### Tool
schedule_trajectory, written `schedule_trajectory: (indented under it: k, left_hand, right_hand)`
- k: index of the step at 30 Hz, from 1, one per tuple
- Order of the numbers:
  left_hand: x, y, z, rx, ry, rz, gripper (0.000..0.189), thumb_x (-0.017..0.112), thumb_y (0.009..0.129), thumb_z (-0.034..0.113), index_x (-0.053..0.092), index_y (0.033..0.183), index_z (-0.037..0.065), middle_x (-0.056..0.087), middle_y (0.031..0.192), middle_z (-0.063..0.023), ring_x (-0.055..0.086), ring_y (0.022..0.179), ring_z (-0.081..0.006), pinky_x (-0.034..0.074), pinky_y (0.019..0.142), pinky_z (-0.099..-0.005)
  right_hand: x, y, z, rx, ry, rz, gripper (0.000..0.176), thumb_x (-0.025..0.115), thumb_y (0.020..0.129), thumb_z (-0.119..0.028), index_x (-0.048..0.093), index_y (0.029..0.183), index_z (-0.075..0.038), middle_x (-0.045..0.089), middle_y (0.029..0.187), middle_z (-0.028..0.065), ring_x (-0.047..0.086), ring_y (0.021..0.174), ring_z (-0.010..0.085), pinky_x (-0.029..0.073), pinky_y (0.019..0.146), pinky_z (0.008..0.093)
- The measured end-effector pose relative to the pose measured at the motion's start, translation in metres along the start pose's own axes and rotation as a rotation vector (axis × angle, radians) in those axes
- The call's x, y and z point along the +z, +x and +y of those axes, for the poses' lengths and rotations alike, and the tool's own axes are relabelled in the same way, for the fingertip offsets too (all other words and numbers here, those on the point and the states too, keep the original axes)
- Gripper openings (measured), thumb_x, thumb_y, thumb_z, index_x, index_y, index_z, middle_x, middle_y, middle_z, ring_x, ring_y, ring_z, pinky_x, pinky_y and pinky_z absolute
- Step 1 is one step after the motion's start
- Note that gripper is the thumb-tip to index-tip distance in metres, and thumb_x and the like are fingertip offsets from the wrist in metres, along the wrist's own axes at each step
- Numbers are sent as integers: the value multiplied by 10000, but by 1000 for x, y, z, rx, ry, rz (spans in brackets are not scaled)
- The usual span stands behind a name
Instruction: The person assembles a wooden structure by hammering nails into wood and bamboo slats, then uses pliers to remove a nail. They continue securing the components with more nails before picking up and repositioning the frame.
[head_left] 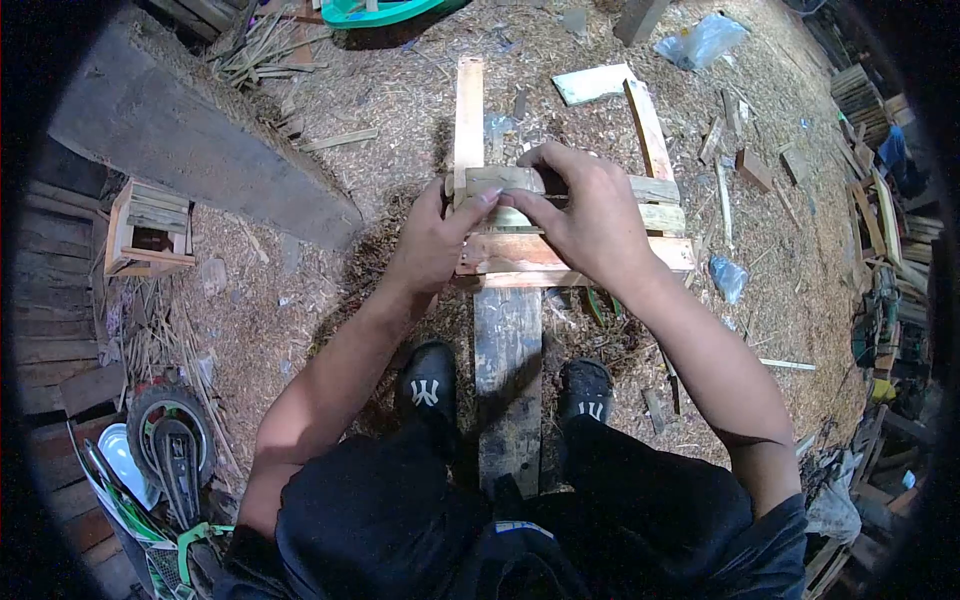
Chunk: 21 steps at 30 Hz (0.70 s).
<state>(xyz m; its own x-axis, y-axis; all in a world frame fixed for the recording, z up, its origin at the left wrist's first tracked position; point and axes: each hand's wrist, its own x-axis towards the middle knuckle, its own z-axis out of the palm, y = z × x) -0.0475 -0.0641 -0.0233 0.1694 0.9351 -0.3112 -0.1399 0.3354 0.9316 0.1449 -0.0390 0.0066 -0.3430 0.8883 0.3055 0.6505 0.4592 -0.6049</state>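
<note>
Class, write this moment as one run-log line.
left hand: holds grey weathered wooden slat | right hand: holds same slat | slat: across pale wooden slatted frame | frame: on dark plank

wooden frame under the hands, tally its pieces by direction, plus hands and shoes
long rails: 2
cross slats: 3 clearly showing
hands, left hand and right hand, both on the slats: 2
shoes: 2
total: 9
</note>
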Motion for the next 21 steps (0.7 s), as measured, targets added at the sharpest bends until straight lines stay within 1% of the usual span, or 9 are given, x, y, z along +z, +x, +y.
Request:
schedule_trajectory:
  k: [1,5,8,12,13,14,16,17,21]
  left_hand:
    - [-1,0,-3,56,36,9,434,659,995,279,527,1285,-16,658,1145,-131,650,1046,-188,528,925,-337]
    - [-3,-2,-7,154,105,5,430,655,1000,277,538,1290,-18,660,1159,-128,646,1053,-180,526,934,-341]
    - [-8,-4,-7,181,177,4,415,649,1005,251,533,1299,-18,656,1176,-132,640,1065,-177,523,942,-341]
    - [-11,-14,-11,188,123,-19,441,651,1007,254,515,1323,-21,647,1195,-134,631,1090,-187,519,950,-337]
    - [-11,-17,-14,211,86,-25,461,650,1009,266,503,1339,-20,642,1206,-132,624,1102,-188,512,961,-338]
    - [-10,-20,-16,233,49,-31,480,649,1011,278,492,1355,-18,636,1218,-129,618,1114,-190,505,971,-339]
    - [-14,-22,-18,239,76,-28,493,638,1017,295,481,1366,-16,630,1230,-127,609,1128,-188,494,985,-338]
    - [-16,-24,-19,244,104,-23,505,627,1023,312,471,1378,-13,625,1242,-125,600,1141,-186,482,1000,-338]
    - [-21,-26,-19,198,28,-37,488,586,1046,323,465,1383,-8,613,1259,-117,583,1158,-175,464,1016,-333]
  right_hand:
    - [-3,0,-3,26,6,-13,294,792,833,-214,682,947,33,712,848,229,710,796,391,561,729,465]
    - [-4,-6,0,-5,22,-44,246,737,890,-184,694,1004,30,720,917,221,714,856,372,560,759,444]
    - [-18,-15,8,12,274,240,223,617,994,-161,714,1119,-4,731,933,180,719,897,278,549,813,387]
    - [-57,-33,45,105,-73,433,265,622,1001,-218,718,1146,-18,685,1178,182,661,1099,298,514,955,411]
    - [-63,-42,58,172,-159,386,344,640,991,-266,683,1251,-46,627,1294,198,606,1207,322,481,1026,428]
    - [-65,-52,66,173,-161,385,344,640,991,-266,683,1251,-46,627,1294,198,606,1207,322,481,1026,428]
    - [-66,-72,77,397,-140,277,465,640,990,-324,605,1383,-78,592,1354,210,567,1271,325,437,1086,429]
    - [-66,-81,83,572,208,190,580,630,996,-388,530,1448,-40,582,1385,216,550,1299,311,399,1124,404]
    - [-52,-96,69,729,555,199,624,605,1023,-377,495,1429,84,585,1387,225,563,1276,246,419,1090,340]
